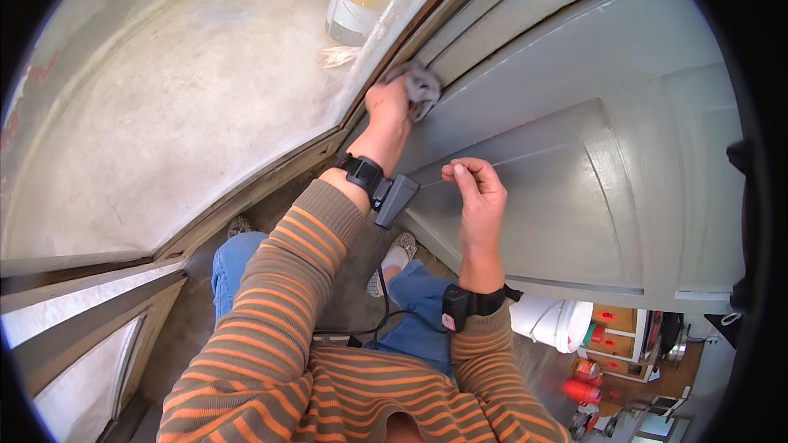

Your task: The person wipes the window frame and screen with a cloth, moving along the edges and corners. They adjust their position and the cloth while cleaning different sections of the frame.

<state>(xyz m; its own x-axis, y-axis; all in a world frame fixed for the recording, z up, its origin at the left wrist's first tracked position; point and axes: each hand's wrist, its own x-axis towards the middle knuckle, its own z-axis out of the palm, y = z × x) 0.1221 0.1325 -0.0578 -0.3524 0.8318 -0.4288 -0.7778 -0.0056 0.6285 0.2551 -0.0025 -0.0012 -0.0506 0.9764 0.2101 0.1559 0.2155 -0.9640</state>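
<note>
My left hand [389,101] is closed around a crumpled grey cloth [423,89]. The cloth looks blurred and lies against the corner where the wooden window frame [320,138] meets the grey painted door [542,191]. In front of that panelled door, my right hand [480,191] is raised with thumb and fingertips together. No object shows between those fingers. Each wrist wears a black strap with a small device, the left one [363,175] with a cable running down from it.
Beyond the glass pane [154,104] stands a bucket [354,9] holding pale pieces. A wooden-framed panel [123,344] angles in at lower left. Behind the door's lower edge are a white pail [548,323], red containers [582,391] and a cabinet with drawers [615,338].
</note>
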